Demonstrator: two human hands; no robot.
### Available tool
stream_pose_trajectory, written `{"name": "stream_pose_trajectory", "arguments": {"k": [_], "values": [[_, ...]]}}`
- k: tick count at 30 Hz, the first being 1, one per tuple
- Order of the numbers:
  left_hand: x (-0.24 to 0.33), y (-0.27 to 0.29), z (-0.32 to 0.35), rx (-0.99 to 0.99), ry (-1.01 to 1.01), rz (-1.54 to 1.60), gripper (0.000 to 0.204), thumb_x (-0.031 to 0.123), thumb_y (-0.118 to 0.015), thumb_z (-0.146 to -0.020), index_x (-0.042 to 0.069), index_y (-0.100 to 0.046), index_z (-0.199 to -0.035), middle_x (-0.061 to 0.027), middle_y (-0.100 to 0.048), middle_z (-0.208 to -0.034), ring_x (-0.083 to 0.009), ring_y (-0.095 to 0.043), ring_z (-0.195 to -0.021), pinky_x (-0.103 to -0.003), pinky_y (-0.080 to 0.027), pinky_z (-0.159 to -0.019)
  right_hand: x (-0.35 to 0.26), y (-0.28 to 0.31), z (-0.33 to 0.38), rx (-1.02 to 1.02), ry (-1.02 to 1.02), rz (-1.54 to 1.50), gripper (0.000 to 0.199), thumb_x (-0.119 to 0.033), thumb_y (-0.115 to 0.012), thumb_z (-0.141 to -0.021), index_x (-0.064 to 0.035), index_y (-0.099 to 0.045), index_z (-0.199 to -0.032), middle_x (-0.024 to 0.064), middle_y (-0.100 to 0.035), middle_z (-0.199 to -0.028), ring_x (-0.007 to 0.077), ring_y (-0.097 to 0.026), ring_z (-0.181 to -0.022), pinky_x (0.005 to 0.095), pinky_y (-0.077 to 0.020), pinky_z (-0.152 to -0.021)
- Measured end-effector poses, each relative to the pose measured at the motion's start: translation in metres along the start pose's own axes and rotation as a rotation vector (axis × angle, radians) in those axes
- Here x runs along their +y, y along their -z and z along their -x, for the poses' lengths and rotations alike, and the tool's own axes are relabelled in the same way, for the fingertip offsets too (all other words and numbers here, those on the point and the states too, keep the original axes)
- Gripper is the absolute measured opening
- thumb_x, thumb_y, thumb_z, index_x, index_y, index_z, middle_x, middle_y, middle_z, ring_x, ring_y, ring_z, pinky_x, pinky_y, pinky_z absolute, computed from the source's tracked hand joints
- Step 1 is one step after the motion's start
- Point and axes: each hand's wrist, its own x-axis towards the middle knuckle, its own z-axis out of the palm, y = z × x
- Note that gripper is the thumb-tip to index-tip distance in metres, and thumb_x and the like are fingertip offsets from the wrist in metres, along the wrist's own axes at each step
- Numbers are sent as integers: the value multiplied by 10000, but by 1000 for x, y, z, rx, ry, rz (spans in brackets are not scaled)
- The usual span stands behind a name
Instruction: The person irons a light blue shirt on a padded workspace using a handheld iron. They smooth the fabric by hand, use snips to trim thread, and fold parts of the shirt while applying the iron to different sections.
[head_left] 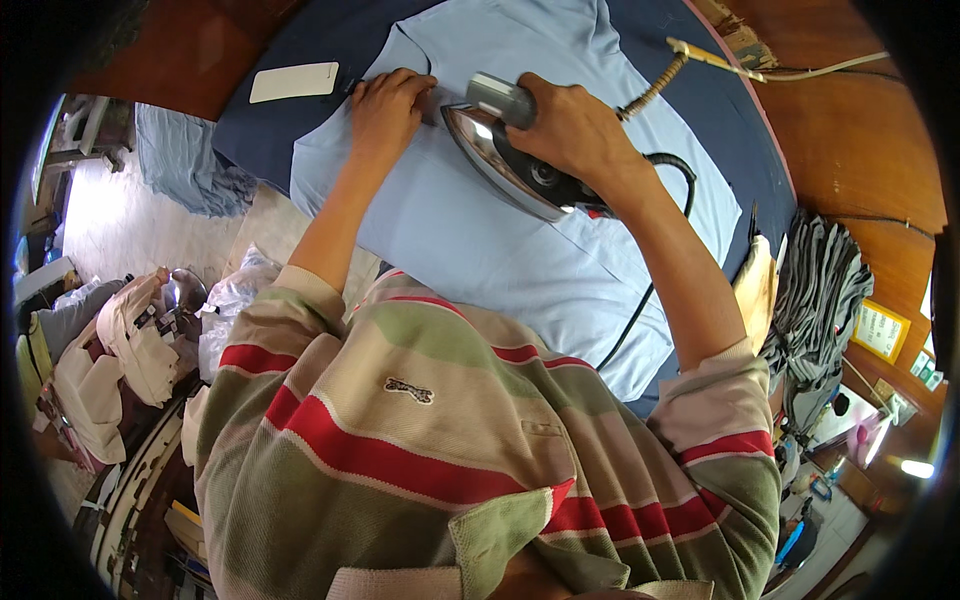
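A light blue shirt (430,210) lies spread over a dark blue padded ironing surface (262,140). My right hand (575,125) is wrapped round the grey handle of an iron (497,165), whose pointed tip faces left. The iron's soleplate is on or just above the cloth; I cannot tell which. My left hand (388,115) is closed at the shirt's curved upper edge, fingers bent against the fabric, left of the iron's tip. Beside those fingers lies a blank-looking white card tag (293,82). The fingertips are partly hidden.
From the iron a black cord (630,325) curves across the shirt; a wrapped cable (655,87) hangs near a wooden stick (705,58). Dark garments (820,290) hang at right. On the left are a draped blue cloth (180,160), piled beige pieces (135,340) and a clear plastic bag (235,300).
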Motion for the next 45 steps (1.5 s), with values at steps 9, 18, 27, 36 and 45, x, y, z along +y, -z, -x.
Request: {"name": "stream_pose_trajectory", "arguments": {"k": [9,18,27,36,45], "values": [[-4,-1,-3,-39,78,47,221,154,-584,-842,149,-651,-1053,-11,-634,-1048,-239,-580,-1006,-424,-410,-892,18,-3,-32,5,-46,5,412,-318,-619,-758,-42,-599,-1063,225,-664,-874,378,-652,-836,426,-528,-747],[142,-40,57,-259,-454,251,205,184,-559,-806,156,-641,-992,-1,-598,-999,-199,-551,-984,-410,-397,-881,90,23,-49,169,-42,-54,510,-333,-670,-742,-3,-592,-1122,232,-664,-936,331,-661,-879,381,-515,-764],[155,-56,65,-298,-413,370,146,192,-526,-835,188,-649,-913,15,-595,-939,-168,-554,-969,-397,-377,-924,86,37,-57,192,120,-59,508,-286,-709,-760,36,-575,-1129,194,-677,-903,222,-669,-814,337,-520,-727],[154,-57,68,-215,-543,280,126,217,-524,-835,160,-623,-888,4,-564,-878,-172,-554,-912,-352,-428,-836,40,24,-82,-19,350,-7,734,-526,-770,-667,11,-598,-1137,210,-682,-836,285,-691,-787,360,-537,-734],[155,-56,70,-216,-554,278,119,209,-532,-821,155,-599,-903,8,-547,-882,-167,-544,-905,-343,-430,-815,10,6,-102,-184,487,188,734,-709,-558,-752,-61,-629,-1090,176,-676,-749,318,-683,-727,398,-541,-722]]}}
